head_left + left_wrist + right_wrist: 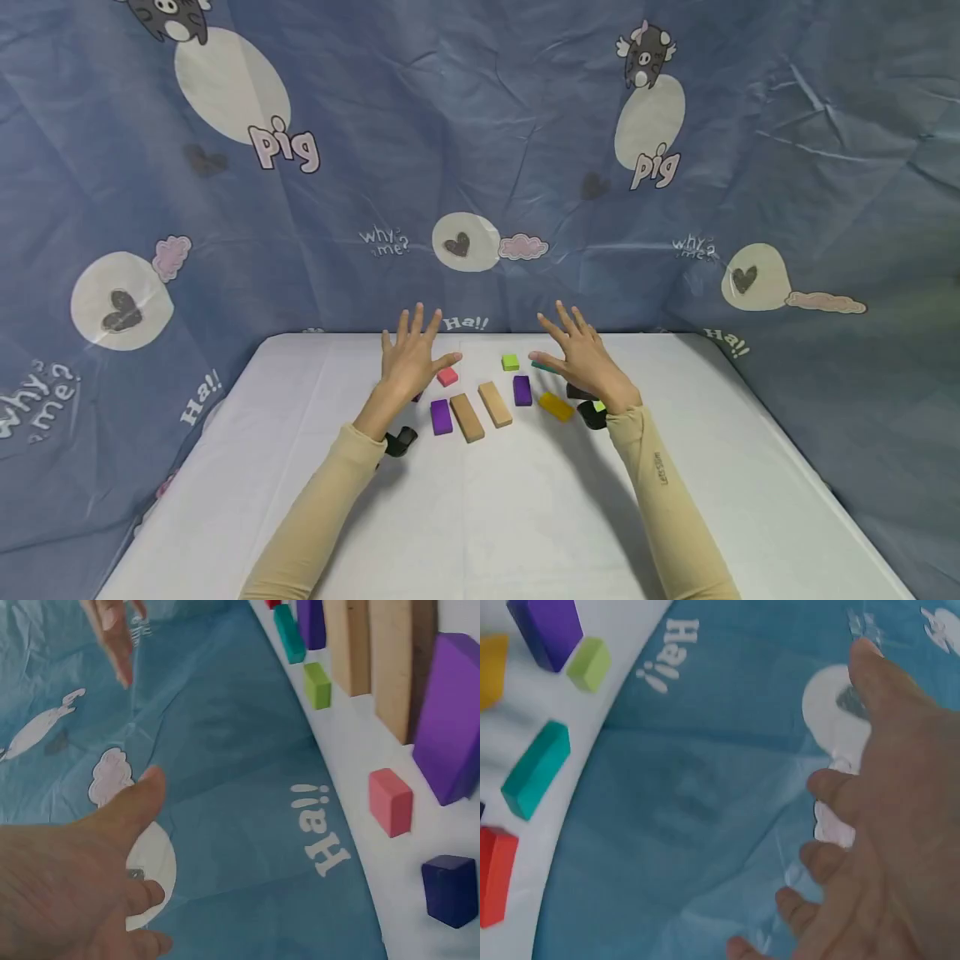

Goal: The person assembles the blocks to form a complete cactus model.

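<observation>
Both hands are raised over the far part of the table with fingers spread, holding nothing. My left hand (407, 362) hovers near a pink block (447, 377), and in the left wrist view a dark blue block (450, 891) also shows. My right hand (587, 360) is above a teal block (543, 367), partly hidden by the thumb in the head view. Between the hands lie a lime green block (511, 362), two purple blocks, one on the left (441, 417) and one on the right (522, 391), and two wooden blocks, a darker (467, 418) and a paler one (495, 405).
A yellow block (557, 407) lies left of the right wrist. In the right wrist view a red block (495, 876) sits near the table edge. Black objects lie under the left forearm (402, 441) and by the right wrist (592, 415). A printed blue cloth (480, 150) hangs behind the white table (480, 525).
</observation>
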`<move>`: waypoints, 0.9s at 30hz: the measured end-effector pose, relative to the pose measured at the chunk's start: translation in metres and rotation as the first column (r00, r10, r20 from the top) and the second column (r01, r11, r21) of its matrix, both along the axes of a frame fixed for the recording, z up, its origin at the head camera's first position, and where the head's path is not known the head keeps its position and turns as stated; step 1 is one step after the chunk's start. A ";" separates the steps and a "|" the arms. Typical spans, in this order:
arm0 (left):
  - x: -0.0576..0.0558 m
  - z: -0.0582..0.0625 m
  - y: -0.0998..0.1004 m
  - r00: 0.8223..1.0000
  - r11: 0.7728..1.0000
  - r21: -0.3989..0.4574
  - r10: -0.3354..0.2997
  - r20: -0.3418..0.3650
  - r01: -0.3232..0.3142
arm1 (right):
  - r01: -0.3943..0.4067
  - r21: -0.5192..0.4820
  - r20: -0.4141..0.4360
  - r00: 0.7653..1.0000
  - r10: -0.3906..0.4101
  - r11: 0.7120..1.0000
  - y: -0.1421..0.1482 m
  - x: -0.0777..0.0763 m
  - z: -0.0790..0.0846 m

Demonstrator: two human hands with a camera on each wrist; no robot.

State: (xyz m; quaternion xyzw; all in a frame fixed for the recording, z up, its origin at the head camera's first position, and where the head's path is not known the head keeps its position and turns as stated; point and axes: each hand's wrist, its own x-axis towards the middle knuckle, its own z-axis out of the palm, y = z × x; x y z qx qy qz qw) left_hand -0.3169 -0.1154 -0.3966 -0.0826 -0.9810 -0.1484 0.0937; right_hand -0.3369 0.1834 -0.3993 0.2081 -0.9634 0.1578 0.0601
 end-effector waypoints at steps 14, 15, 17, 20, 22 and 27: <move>0.025 -0.035 0.012 0.987 0.980 -0.132 -0.158 -0.040 0.152 | -0.281 0.026 -0.051 0.958 0.282 0.959 -0.036 0.005 -0.036; 0.028 -0.038 0.014 0.984 0.978 -0.130 -0.172 -0.052 0.164 | -0.299 0.027 -0.058 0.952 0.300 0.954 -0.037 0.006 -0.039; 0.032 -0.044 0.017 0.977 0.973 -0.132 -0.199 -0.079 0.188 | -0.332 0.033 -0.071 0.940 0.334 0.943 -0.039 0.009 -0.045; 0.036 -0.053 0.022 0.967 0.964 -0.153 -0.234 -0.104 0.217 | -0.372 0.051 -0.090 0.922 0.375 0.927 -0.043 0.012 -0.054; 0.039 -0.058 0.025 0.963 0.960 -0.159 -0.249 -0.103 0.231 | -0.397 0.054 -0.094 0.911 0.401 0.916 -0.045 0.014 -0.061; 0.042 -0.070 0.029 0.958 0.953 -0.162 -0.272 -0.088 0.256 | -0.401 0.111 -0.054 0.911 0.408 0.909 -0.049 0.019 -0.075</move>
